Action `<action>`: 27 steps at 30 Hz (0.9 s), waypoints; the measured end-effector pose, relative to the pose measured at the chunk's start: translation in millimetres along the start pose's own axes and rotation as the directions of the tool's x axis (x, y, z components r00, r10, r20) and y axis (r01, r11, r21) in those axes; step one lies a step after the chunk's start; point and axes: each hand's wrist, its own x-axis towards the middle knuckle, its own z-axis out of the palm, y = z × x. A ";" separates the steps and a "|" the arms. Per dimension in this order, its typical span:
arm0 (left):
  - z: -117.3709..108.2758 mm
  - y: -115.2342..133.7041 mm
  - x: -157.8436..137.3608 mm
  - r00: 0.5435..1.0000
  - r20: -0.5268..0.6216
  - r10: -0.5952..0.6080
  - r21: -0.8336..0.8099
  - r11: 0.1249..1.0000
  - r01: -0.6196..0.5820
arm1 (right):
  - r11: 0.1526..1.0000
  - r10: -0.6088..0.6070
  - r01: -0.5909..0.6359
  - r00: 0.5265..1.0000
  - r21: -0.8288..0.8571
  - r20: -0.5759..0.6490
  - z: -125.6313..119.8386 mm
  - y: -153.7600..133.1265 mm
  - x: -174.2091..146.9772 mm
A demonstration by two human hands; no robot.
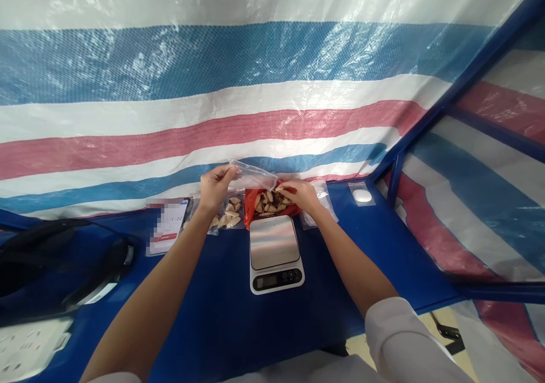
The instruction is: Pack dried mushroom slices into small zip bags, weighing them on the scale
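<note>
Between my two hands a clear plastic zip bag [256, 177] is stretched, looking flat and see-through. My left hand [215, 187] is closed, pinching the bag's left end between thumb and fingers. At the bag's right end, my right hand [300, 196] is closed in a pinch on its corner. Just below the bag lies an open red plastic bag [250, 207] full of pale brown, dark-edged dried pieces [270, 202]. A white kitchen scale [275, 247] with a bare metal plate stands in front of it; its display shows no figures that I can read.
Clear bags with similar pieces [231, 214] lie left of the red bag. Beyond them is a phone [168, 227]. More clear bags [323, 201] and a small packet with a white disc [362, 196] lie right. A black headset [97, 275] and white power strip [34, 346] occupy the left.
</note>
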 end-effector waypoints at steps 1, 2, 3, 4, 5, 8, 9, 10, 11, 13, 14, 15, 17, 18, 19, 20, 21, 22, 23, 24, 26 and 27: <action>0.6 0.1 -0.7 1.000 0.013 0.003 -0.002 1.000 -0.003 | 1.000 -0.005 0.005 1.000 -0.005 0.001 0.4 0.4 -0.3; 1.4 0.5 -1.7 1.000 0.030 0.002 -0.003 1.000 -0.002 | 1.000 -0.011 0.011 1.000 -0.016 0.008 1.2 0.6 -0.6; 2.3 1.4 -3.0 0.999 0.049 -0.002 -0.004 1.000 0.002 | 0.999 -0.017 0.018 1.000 -0.028 0.016 2.2 0.4 -0.8; 3.2 2.6 -4.5 0.998 0.067 -0.006 -0.005 1.000 0.007 | 0.999 -0.025 0.026 0.999 -0.036 0.022 3.1 -0.1 -1.0; 4.1 4.0 -6.0 0.997 0.083 -0.011 -0.005 1.000 0.012 | 0.999 -0.032 0.033 0.999 -0.037 0.026 3.8 -0.9 -1.1; 5.4 8.1 -9.3 0.993 0.112 -0.030 -0.013 0.999 0.032 | 1.000 -0.019 0.019 1.000 -0.001 0.022 4.0 -4.4 -0.8; 5.4 8.5 -9.7 0.992 0.119 -0.034 -0.016 0.999 0.036 | 1.000 -0.004 0.004 1.000 0.009 0.021 3.6 -5.4 -0.6; 5.1 8.1 -9.7 0.991 0.125 -0.036 -0.019 0.999 0.039 | 1.000 0.012 -0.013 1.000 0.012 0.022 3.1 -6.1 -0.4; 4.6 6.9 -9.3 0.991 0.131 -0.037 -0.022 0.999 0.040 | 1.000 0.030 -0.030 0.999 0.008 0.022 2.7 -6.4 -0.2; 3.3 2.9 -8.2 0.989 0.143 -0.035 -0.026 0.999 0.039 | 0.998 0.060 -0.060 0.998 -0.009 0.009 2.8 -5.4 -0.1; 2.6 0.5 -7.6 0.988 0.148 -0.034 -0.027 0.999 0.039 | 0.997 0.072 -0.072 0.997 -0.012 0.001 3.3 -4.1 -0.3; 1.9 -1.7 -7.3 0.988 0.153 -0.033 -0.028 0.999 0.038 | 0.997 0.079 -0.079 0.997 -0.006 -0.008 4.1 -2.4 -0.5; 0.9 -4.6 -7.5 0.986 0.162 -0.027 -0.029 0.999 0.032 | 0.996 0.082 -0.081 0.996 0.033 -0.023 6.4 1.7 -1.2; 0.6 -4.9 -8.0 0.985 0.169 -0.025 -0.030 0.999 0.031 | 0.995 0.081 -0.078 0.996 0.062 -0.032 7.5 3.8 -1.6; 0.4 -4.5 -8.8 0.984 0.176 -0.023 -0.034 0.999 0.030 | 0.993 0.078 -0.074 0.996 0.092 -0.041 8.6 5.8 -1.9; 0.3 -3.6 -9.8 0.983 0.182 -0.022 -0.039 0.999 0.029 | 0.991 0.074 -0.068 0.996 0.118 -0.049 9.5 7.5 -2.2; 0.3 -2.3 -10.7 0.982 0.186 -0.021 -0.044 0.999 0.030 | 0.989 0.068 -0.060 0.996 0.133 -0.056 10.0 8.9 -2.4; 0.1 -1.0 -11.7 0.982 0.188 -0.022 -0.049 0.998 0.032 | 0.989 0.061 -0.053 0.996 0.137 -0.058 10.2 10.0 -2.6; -0.1 0.3 -12.5 0.982 0.189 -0.023 -0.055 0.998 0.034 | 0.991 0.056 -0.048 0.997 0.128 -0.057 9.9 10.8 -2.7; -0.4 1.3 -13.1 0.982 0.189 -0.024 -0.058 0.998 0.036 | 0.993 0.051 -0.045 0.997 0.110 -0.050 9.2 11.5 -2.8; -1.5 2.3 -13.6 0.982 0.184 -0.029 -0.061 0.997 0.041 | 0.997 0.040 -0.038 0.999 0.066 -0.026 6.7 12.6 -3.1; -2.2 2.4 -13.7 0.983 0.179 -0.032 -0.062 0.997 0.043 | 0.998 0.034 -0.034 0.999 0.046 -0.012 5.1 13.1 -3.2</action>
